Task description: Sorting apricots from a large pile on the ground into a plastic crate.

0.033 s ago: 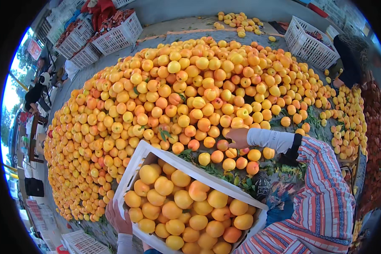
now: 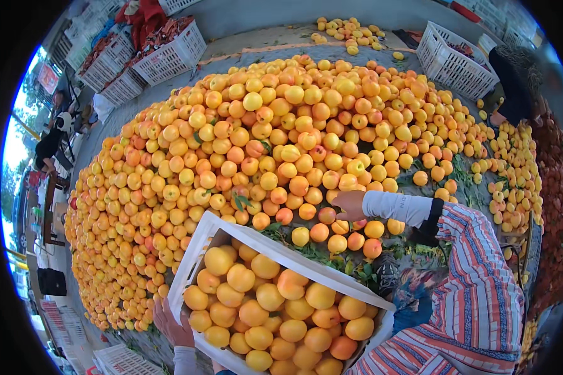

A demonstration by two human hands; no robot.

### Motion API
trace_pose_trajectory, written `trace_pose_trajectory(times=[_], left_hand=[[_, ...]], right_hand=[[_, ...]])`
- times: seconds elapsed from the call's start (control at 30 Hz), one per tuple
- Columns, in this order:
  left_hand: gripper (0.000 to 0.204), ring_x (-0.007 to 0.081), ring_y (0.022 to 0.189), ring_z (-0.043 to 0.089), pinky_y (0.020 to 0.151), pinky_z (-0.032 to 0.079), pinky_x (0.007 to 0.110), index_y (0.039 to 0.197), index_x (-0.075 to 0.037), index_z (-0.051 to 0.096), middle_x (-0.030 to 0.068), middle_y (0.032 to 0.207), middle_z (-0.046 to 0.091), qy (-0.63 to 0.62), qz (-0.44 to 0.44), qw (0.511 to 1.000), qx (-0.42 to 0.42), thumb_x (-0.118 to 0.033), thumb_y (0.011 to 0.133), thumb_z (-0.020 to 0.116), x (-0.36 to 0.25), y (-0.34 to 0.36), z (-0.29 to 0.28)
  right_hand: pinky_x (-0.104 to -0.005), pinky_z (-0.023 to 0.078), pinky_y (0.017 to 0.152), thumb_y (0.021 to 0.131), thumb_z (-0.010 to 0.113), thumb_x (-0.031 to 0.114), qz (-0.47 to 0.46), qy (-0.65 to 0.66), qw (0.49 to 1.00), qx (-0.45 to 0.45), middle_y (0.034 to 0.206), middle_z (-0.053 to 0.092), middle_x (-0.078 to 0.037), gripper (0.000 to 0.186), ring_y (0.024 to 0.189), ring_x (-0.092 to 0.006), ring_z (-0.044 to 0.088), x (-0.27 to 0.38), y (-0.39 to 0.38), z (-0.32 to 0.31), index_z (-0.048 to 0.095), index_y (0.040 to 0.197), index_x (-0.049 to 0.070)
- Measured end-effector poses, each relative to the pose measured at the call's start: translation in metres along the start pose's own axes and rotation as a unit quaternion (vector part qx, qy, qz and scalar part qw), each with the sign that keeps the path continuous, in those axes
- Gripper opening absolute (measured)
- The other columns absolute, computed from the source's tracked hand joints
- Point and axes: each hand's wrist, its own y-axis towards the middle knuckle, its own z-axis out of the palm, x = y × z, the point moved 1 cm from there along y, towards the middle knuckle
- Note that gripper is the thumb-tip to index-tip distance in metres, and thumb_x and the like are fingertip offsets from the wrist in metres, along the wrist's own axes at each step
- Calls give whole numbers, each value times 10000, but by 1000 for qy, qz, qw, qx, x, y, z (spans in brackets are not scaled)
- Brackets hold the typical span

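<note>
A white plastic crate [image 2: 297,259] full of yellow-orange apricots [image 2: 292,284] sits tilted in front of me. My left hand [image 2: 171,324] lies along the crate's left side, fingers stretched out toward the heap. To the right, my right hand [image 2: 350,205], in a pale arm cover and striped sleeve, reaches into the near edge of a wide apricot heap [image 2: 231,153]. Its fingers and thumb close around a reddish apricot [image 2: 327,215]; the fingertips are partly hidden. More loose apricots [image 2: 338,243] lie just below that hand.
Slatted white crates [image 2: 172,53] with reddish contents stand at the back left, another crate [image 2: 444,65] at the back right. A person in dark clothes [image 2: 510,87] bends beside smaller fruit at right. Green leaves [image 2: 363,270] and a shoe [image 2: 388,275] show beyond my crate.
The view shifts very slightly. My left hand sits a little farther left along the crate's side, its fingers straighter. My right hand stays at the same fruit.
</note>
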Motion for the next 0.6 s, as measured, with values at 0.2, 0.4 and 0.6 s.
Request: trace_pose_trajectory(times=[0.2,0.4,0.6], left_hand=[[519,354,1235,309,1033,218,431,1337,-1,305,199,1340,353,-96,-242,964,64,-288,913,388,27,2,44],[510,331,1242,315,1041,204,426,1334,-16,320,180,1331,371,-97,-239,965,46,-327,930,340,26,-2,45],[489,328,1188,365,1008,248,423,1287,-5,373,181,1278,418,-101,-230,968,22,-333,925,346,29,-3,49]], right_hand=[[-420,463,746,780,579,335,25,31,999,7,936,567,-179,414,848,-348,567,-23,1,25,537,1020,1],[-410,462,782,785,572,323,41,10,999,-1,987,575,-182,410,900,-342,570,-55,14,15,540,1065,25],[-422,466,779,773,529,356,98,-38,986,-129,924,613,-179,380,893,-339,581,-101,55,-36,571,983,42]])
